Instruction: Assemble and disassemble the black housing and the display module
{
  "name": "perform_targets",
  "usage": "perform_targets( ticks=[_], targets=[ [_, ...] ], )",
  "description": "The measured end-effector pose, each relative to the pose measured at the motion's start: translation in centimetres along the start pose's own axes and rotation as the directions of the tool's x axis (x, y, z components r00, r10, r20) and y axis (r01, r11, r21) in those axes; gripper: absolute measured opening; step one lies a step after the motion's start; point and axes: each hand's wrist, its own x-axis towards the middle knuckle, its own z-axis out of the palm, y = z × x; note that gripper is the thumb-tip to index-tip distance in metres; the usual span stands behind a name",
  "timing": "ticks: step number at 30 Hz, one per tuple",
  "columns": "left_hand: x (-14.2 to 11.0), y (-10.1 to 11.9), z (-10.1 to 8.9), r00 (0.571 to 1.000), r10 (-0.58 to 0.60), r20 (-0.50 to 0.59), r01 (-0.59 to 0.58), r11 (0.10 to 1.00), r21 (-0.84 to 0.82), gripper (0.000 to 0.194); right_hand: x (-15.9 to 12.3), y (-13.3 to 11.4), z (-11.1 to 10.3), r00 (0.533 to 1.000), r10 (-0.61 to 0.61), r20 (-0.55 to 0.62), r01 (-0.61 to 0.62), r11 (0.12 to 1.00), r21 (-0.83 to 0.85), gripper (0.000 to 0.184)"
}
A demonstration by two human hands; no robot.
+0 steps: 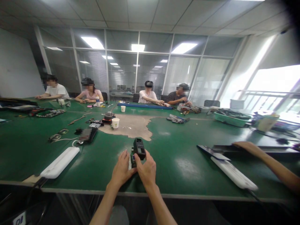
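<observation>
Black device (pixel 139 149) in hand

Pinched in right hand (pixel 147 168), with left hand (pixel 121 168) curled at its left side — cannot tell if gripping — at near middle of worktop (pixel 174 150). Flanked, well apart, by white bars (pixel 61 163) left and right.

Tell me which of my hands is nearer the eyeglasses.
Left. Your left hand is right of the eyeglasses, closer to you; your right hand is farther right, on the black device.

A white label (pixel 19 218) at lower left bears dark characters, perhaps "IO" or "10", too blurred to settle. Green print on the nearer paper cup (pixel 115 123) is illegible, as is the plastic bottle's (pixel 97 101) label.
</observation>
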Motion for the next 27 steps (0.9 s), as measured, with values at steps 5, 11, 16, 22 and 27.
perform_targets(
  ticks=[5, 11, 16, 22, 27],
  targets=[
    [-0.1, 0.7, -0.7, 1.0, -0.023, 0.01, 0.023, 1.0, -0.008, 0.066, 0.7, 2.6, -1.0, 1.0, 0.024, -0.004, -0.025, 0.999, -0.047, 0.045],
    [0.0, 1.1, -1.2, 0.998, -0.023, 0.053, 0.023, 1.0, -0.009, 0.057, 0.2, 4.5, -1.1, 1.0, 0.011, 0.024, -0.008, 0.995, -0.102, 0.041],
    [-0.1, 1.4, -1.5, 0.997, -0.016, 0.072, 0.017, 1.0, -0.014, 0.055, -0.2, 4.8, -1.0, 0.999, 0.029, 0.029, -0.024, 0.989, -0.145, 0.041],
    [-0.2, 1.6, -1.8, 0.997, 0.002, 0.075, -0.002, 1.0, -0.007, 0.057, -0.6, 4.9, -1.2, 0.998, 0.042, 0.042, -0.034, 0.982, -0.185, 0.041],
    [-0.2, 1.6, -1.8, 0.998, 0.008, 0.062, -0.009, 1.0, 0.008, 0.055, -0.7, 5.0, -1.3, 0.998, 0.011, 0.055, 0.002, 0.975, -0.221, 0.04]
  ],
)
